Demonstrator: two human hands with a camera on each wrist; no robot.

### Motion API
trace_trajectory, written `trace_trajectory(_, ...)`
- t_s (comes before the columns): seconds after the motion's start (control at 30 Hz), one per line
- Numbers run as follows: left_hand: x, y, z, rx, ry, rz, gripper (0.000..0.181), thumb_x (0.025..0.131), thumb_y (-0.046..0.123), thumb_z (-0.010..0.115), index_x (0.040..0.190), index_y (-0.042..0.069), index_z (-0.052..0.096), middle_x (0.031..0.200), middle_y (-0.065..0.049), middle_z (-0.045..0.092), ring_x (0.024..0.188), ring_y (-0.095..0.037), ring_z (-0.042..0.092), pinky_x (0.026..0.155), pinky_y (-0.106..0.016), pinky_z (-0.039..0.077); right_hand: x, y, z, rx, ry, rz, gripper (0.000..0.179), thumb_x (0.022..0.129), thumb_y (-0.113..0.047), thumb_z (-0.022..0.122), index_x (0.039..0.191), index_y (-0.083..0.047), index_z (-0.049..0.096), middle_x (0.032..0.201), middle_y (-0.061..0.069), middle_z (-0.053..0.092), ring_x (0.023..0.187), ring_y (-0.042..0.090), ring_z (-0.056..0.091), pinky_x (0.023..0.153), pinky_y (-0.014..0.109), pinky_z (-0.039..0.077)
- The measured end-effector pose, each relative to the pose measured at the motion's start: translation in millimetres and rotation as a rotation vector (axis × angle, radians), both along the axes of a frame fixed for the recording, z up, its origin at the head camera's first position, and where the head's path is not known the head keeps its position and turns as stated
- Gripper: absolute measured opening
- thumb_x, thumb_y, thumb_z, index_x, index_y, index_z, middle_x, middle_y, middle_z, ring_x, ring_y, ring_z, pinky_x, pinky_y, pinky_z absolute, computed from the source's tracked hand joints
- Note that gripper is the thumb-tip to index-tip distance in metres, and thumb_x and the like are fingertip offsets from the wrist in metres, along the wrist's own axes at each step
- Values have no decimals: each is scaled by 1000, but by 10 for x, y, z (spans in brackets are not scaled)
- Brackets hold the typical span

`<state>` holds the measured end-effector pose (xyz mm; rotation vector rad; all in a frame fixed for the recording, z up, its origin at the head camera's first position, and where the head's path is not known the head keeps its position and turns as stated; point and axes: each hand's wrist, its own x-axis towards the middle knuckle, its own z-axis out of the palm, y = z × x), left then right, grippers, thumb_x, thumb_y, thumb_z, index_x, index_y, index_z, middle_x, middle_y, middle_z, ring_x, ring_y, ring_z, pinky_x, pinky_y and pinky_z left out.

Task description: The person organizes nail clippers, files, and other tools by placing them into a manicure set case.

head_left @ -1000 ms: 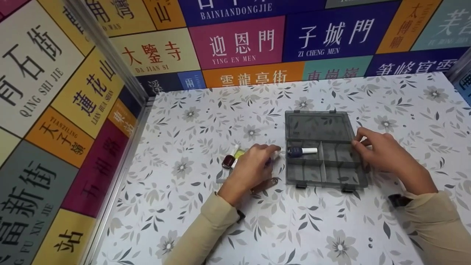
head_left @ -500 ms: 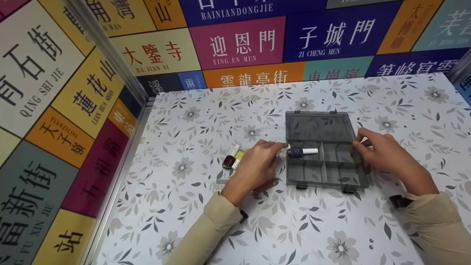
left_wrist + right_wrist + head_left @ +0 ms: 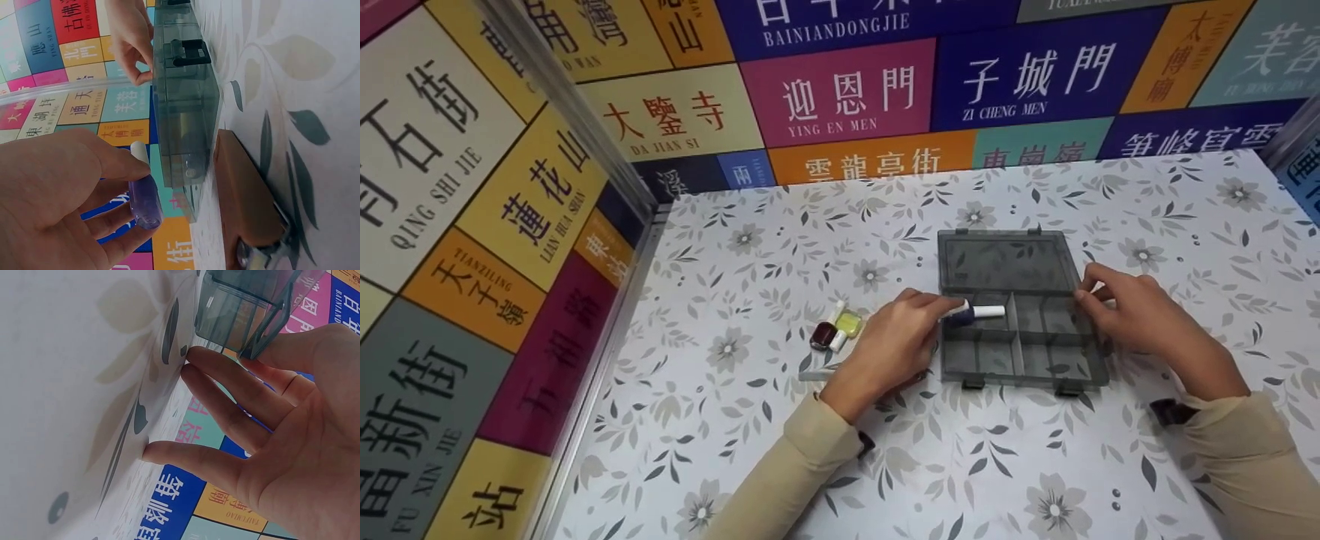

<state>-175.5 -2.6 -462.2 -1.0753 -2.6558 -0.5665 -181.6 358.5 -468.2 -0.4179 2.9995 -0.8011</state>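
A smoky grey, see-through divided box lies opened flat on the table. A dark blue nail polish bottle with a white cap lies in its upper left compartment. My left hand is at the box's left wall; in the left wrist view it pinches a purple nail polish bottle by thumb and fingers, white cap up. At the right side, my right hand holds the box edge between thumb and index finger. Its other fingers extend down to the tabletop.
Left of my left hand lie a dark red polish bottle and a yellow-green one. A pale flat piece is partly covered by that hand. A brown long object with a metal end lies near the box. Printed walls border the table.
My left hand has moved right with the purple nail polish bottle, from beside the loose bottles to the box's upper left compartment. The right hand keeps its hold on the box edge.
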Motion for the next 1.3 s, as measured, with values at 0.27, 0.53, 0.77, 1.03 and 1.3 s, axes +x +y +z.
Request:
trace_trajectory(0.27, -12, 131, 42, -17, 12, -13, 48, 102, 1, 60, 143, 24, 69, 133, 5, 77, 121, -18, 71, 97, -34, 63, 1, -9, -10, -6, -13, -4, 12, 112, -20, 58, 103, -11, 59, 109, 21, 82, 105, 47, 78, 78, 49, 51)
trace_trajectory(0.53, -68, 261, 32, -15, 13, -32, 49, 103, -1, 60, 144, 22, 69, 132, 5, 77, 119, -19, 71, 98, -33, 62, 4, -19, -2, -1, -31, -12, 12, 111, -20, 59, 105, -10, 60, 110, 25, 81, 104, 48, 78, 78, 49, 52)
trace_trajectory(0.77, -79, 371, 13, -63, 13, -30, 52, 101, -2, 63, 147, 22, 66, 132, 4, 78, 121, -18, 71, 98, -34, 63, 0, -10, -12, -4, -38, -12, 12, 111, -20, 59, 106, -10, 60, 110, 27, 80, 102, 48, 77, 74, 48, 55)
trace_trajectory(1.03, -95, 455, 25, -90, -8, -36, 56, 100, -2, 63, 149, 24, 64, 136, 3, 76, 125, -19, 70, 98, -34, 63, 9, 0, -6, -6, -41, -13, 12, 112, -20, 57, 106, -9, 60, 111, 26, 80, 105, 50, 77, 78, 55, 56)
trace_trajectory(1.3, -92, 475, -9, -83, -35, -57, 52, 102, 1, 64, 148, 24, 65, 137, 4, 75, 125, -17, 70, 96, -32, 63, 8, 9, -3, 2, -32, -17, 11, 112, -20, 58, 106, -10, 59, 110, 26, 80, 102, 48, 78, 74, 50, 55)
